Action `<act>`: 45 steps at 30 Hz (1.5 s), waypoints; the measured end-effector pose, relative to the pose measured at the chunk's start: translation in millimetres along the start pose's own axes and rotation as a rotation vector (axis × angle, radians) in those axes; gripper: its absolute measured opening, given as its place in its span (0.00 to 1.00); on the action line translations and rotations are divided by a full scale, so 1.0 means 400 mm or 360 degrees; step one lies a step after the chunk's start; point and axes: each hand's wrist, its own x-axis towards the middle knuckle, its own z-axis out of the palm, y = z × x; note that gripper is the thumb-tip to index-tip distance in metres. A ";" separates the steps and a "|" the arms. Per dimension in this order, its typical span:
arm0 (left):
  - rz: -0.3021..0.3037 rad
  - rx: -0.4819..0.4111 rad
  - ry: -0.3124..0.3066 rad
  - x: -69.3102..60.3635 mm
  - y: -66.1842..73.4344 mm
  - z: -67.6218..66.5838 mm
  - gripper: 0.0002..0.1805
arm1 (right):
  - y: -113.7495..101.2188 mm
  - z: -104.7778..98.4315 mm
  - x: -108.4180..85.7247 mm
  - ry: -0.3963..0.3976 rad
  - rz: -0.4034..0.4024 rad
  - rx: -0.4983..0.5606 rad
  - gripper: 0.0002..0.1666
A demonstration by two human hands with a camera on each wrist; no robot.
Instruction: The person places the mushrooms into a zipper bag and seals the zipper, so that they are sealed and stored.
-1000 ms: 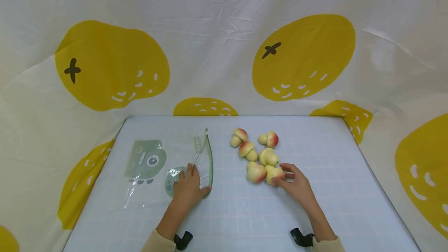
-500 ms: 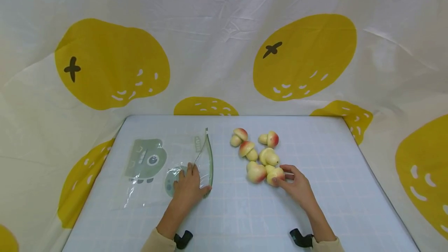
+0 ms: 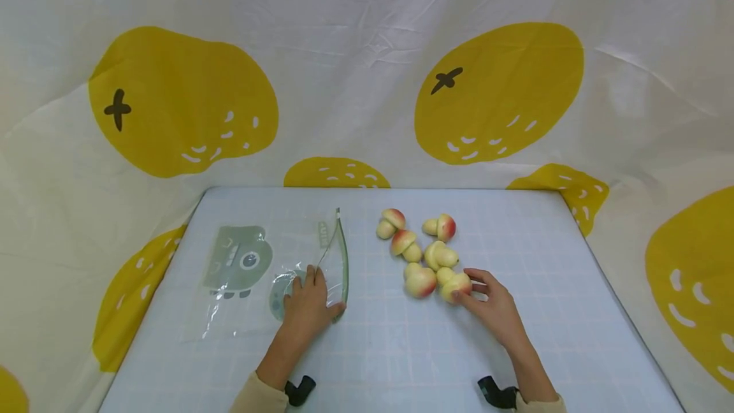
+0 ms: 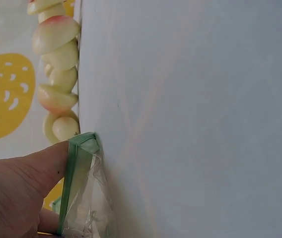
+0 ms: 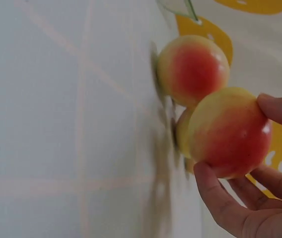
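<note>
A clear zip bag (image 3: pixel 237 324) with green animal prints lies flat on the left, its green-edged mouth (image 3: pixel 345 260) facing right. My left hand (image 3: pixel 306 311) rests on the bag near that mouth; in the left wrist view the thumb of the hand (image 4: pixel 22 191) touches the green strip (image 4: pixel 70 183). My right hand (image 3: pixel 496 311) pinches a yellow-red mushroom-shaped piece (image 3: pixel 455 287) between thumb and fingers, also seen as a red-yellow cap (image 5: pixel 230 133) in the right wrist view. Beside it sits another such piece (image 3: pixel 420 282).
Further mushroom-shaped pieces lie behind: one (image 3: pixel 441 255) in the middle, one (image 3: pixel 439 227) at the back right, and two (image 3: pixel 406 245) (image 3: pixel 390 224) at the back left. A patterned cloth (image 3: pixel 355 81) hangs behind the white table (image 3: pixel 401 362).
My right hand has shifted slightly to the right with the pinched piece, which has moved a little away from the piece on its left. My left hand has stayed on the bag.
</note>
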 end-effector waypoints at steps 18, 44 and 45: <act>0.0007 0.0007 0.0000 0.000 0.001 0.001 0.54 | -0.086 -0.010 0.015 -0.0012 -0.0216 0.0166 0.36; -0.0013 -0.0008 0.0000 -0.001 0.005 -0.003 0.55 | -0.262 0.244 0.157 -0.0248 -0.0575 0.0440 0.35; -0.0014 -0.0007 0.0004 -0.001 0.005 -0.003 0.55 | -0.264 0.257 0.162 -0.0257 -0.0580 0.0438 0.35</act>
